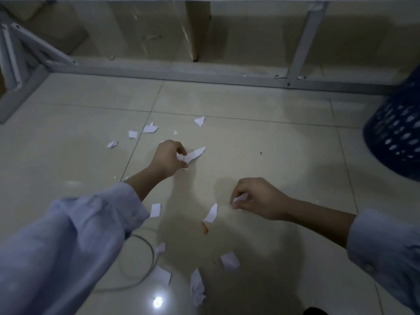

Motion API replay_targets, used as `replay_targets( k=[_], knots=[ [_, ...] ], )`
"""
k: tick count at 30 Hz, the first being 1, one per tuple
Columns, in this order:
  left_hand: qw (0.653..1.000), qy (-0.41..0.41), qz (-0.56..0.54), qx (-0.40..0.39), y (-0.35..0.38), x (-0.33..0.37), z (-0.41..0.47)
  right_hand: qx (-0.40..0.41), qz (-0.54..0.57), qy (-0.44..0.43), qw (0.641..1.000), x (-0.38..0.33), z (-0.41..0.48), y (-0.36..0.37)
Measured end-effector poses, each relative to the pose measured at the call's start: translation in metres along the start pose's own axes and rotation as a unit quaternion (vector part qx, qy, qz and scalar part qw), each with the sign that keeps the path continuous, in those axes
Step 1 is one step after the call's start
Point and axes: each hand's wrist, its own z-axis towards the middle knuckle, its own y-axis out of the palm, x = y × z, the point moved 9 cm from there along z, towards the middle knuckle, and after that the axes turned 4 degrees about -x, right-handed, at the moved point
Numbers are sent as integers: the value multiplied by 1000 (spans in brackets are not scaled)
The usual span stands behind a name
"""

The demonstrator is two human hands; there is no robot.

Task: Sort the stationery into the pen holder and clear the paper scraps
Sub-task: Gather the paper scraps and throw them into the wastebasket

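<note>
step: we clear paper scraps (155, 210) off the floor (272, 137) | left hand (169, 159) pinches a long scrap (193, 154) | right hand (256, 198) pinches a small scrap (238, 198) | next, likely: drop both in blue basket (395, 133) at 2 o'clock.

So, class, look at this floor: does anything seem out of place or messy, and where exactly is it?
Yes. Torn white paper scraps lie scattered across the pale tiled floor, not in the dark blue perforated basket at the right. The left hand pinches one long scrap, the right hand a small scrap.
</note>
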Motion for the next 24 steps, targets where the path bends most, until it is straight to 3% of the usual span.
replay_targets(
  k=[8,12,19,24],
  knots=[
    [999,-28,6,-19,10,-25,16,-139,-123,-154,970,-43,30,68],
    [999,-9,0,-38,22,-26,22,-138,-146,-177,964,-40,23,77],
    [998,22,20,-62,33,-16,24,-88,-152,-143,974,-37,13,74],
    [995,38,70,-52,38,-5,18,-63,-23,-24,997,-19,13,66]
  ],
)
